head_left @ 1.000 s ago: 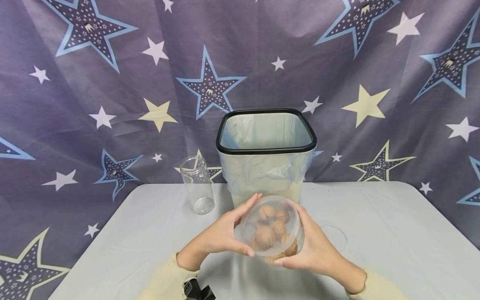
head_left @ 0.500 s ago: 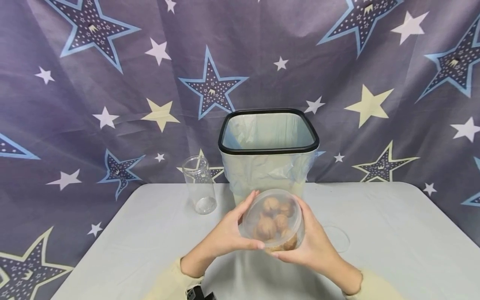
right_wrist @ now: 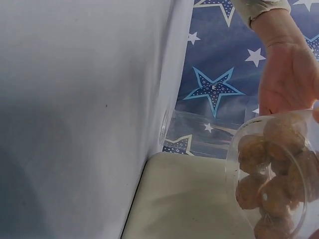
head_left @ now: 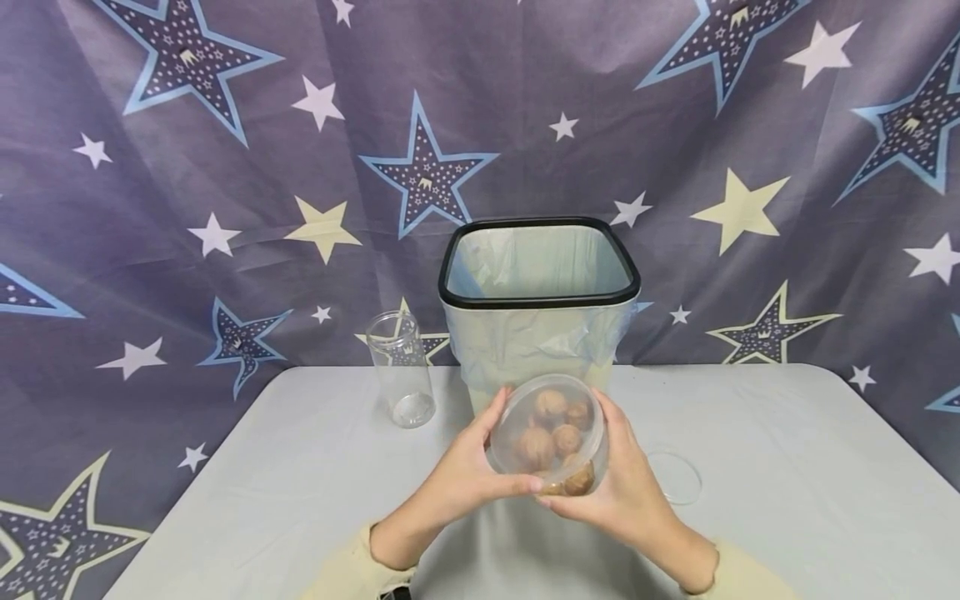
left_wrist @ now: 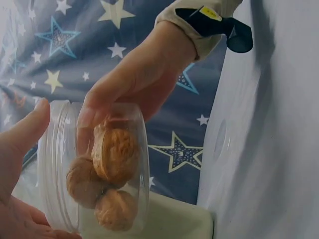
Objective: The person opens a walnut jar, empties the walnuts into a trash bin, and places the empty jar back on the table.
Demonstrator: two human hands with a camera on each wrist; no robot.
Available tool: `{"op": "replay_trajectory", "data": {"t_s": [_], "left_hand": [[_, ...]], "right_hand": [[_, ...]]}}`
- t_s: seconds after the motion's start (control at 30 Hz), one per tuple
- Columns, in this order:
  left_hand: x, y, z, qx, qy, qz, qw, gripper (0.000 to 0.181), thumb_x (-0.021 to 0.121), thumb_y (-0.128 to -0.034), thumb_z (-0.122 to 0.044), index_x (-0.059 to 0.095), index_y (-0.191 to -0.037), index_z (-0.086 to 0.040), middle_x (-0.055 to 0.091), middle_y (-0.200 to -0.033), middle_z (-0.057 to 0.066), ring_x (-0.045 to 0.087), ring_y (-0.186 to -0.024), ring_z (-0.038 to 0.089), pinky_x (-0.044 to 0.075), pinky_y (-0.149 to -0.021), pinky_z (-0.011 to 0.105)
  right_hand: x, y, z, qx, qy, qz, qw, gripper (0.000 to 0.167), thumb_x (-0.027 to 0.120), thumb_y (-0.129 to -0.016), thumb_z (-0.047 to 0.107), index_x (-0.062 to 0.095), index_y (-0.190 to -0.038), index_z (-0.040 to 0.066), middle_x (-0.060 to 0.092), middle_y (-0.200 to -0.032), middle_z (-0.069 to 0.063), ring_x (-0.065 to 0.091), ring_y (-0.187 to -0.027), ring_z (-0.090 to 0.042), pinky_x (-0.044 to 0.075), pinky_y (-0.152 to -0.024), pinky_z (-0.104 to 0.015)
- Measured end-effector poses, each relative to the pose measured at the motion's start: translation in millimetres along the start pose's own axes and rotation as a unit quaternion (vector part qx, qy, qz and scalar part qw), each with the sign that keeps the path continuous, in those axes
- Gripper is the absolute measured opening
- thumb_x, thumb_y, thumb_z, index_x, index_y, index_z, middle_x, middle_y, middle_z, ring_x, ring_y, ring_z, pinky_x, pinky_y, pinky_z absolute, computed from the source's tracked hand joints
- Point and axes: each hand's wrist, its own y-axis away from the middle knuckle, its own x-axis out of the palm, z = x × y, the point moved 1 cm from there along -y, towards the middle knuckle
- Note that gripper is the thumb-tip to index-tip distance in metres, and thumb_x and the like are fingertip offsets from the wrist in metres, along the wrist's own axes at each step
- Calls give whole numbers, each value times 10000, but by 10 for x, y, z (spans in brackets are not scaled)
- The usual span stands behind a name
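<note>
A clear plastic jar of walnuts [head_left: 536,448] is raised over the table in front of the bin, its translucent lid [head_left: 517,425] tilted toward the head camera. My left hand [head_left: 465,471] grips the lid's edge, thumb at the near side. From the right, my right hand [head_left: 626,483] holds the jar's body, its fingers partly hidden behind it. The left wrist view shows the lid's ridged side [left_wrist: 52,164] between the left thumb and fingers, with walnuts [left_wrist: 117,157] visible through the wall. More walnuts [right_wrist: 276,194] show in the right wrist view.
Behind the jar stands a pale bin [head_left: 540,302] with a black rim and a bluish liner. Left of it, a tall clear glass [head_left: 401,375] stands upright. A thin transparent disc [head_left: 699,482] lies on the white table [head_left: 780,467] at right. A starry curtain hangs behind.
Both hands have raised the jar slightly and shifted it a little to the right. The left thumb has slid farther right along the lid's near edge. The head view has shifted slightly.
</note>
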Motion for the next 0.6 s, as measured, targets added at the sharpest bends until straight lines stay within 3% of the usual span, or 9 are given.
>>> {"op": "replay_trajectory", "data": {"t_s": [0.17,0.27,0.4,0.6], "left_hand": [[-104,-28,22,520,191,451,9974,1152,814,-695,-418,117,-1471,71,209,-1535,175,340,-1351,283,267,-1100,255],[-183,-54,54,857,374,875,9918,1189,777,-692,-496,91,-1465,91,192,-1531,210,286,-1376,310,228,-1119,254],[-264,-90,120,1067,498,1297,9845,1234,758,-673,-549,57,-1471,79,141,-1543,215,235,-1392,320,227,-1104,190],[-357,-112,198,1559,422,1958,9672,1231,726,-664,-582,26,-1504,-16,110,-1562,184,149,-1427,168,214,-1119,219]], "right_hand": [[-35,-7,-13,200,-225,-3,9995,1222,943,-468,333,271,-1454,70,463,-1353,-124,496,-1161,-248,433,-927,-467],[-47,-6,-12,331,-358,42,9988,1208,943,-470,296,276,-1458,96,471,-1352,-111,491,-1166,-241,426,-940,-402],[-63,5,3,411,-538,278,9973,1190,943,-471,299,291,-1455,153,491,-1335,-64,496,-1152,-215,418,-940,-314],[-77,33,25,201,-770,823,9934,1175,935,-484,325,288,-1455,191,487,-1344,-27,514,-1124,-185,471,-883,-336]]}}
